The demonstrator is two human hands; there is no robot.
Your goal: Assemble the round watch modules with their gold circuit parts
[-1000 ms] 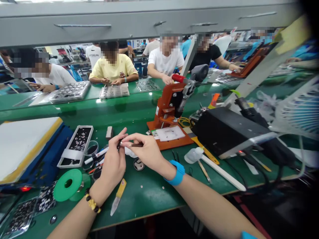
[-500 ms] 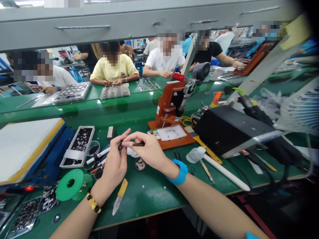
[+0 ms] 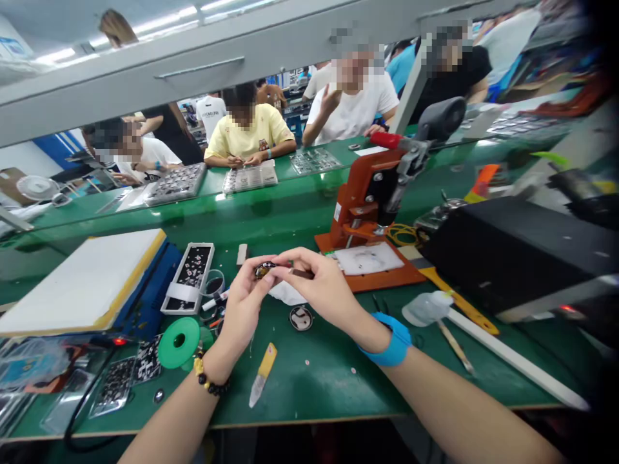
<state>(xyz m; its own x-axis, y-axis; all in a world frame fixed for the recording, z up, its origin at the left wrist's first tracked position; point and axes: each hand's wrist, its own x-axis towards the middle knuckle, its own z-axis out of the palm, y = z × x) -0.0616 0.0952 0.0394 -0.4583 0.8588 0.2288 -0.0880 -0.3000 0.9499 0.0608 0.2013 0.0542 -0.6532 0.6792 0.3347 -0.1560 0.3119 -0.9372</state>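
Note:
In the head view, my left hand [image 3: 242, 308] is closed round a small round dark part with amber and shiny spots [image 3: 264, 269]. My right hand [image 3: 329, 291] meets it from the right, fingertips touching the part's edge. Between the right thumb and fingers sits a slim dark brown tool [image 3: 302, 274]; its tip is hidden, so its kind is unclear. Below the hands lie a crumpled white cloth or tissue [image 3: 287, 293] and a round black-and-silver disc [image 3: 301, 318]. A yellow-handled knife-like blade [image 3: 264, 374] rests nearer the table's front edge.
An orange toggle press [image 3: 363, 193] stands behind my right hand. Leftward are a green spool [image 3: 178, 343], a white tray of small parts [image 3: 210, 252] and a blue box with a white top [image 3: 87, 277]. A squeeze bottle [image 3: 425, 308] and black box [image 3: 522, 251] lie right. Co-workers sit opposite.
The camera has turned left and tilted, so the bench shifts right in view. My left hand has turned, showing the round part more plainly. A co-worker opposite has raised one hand.

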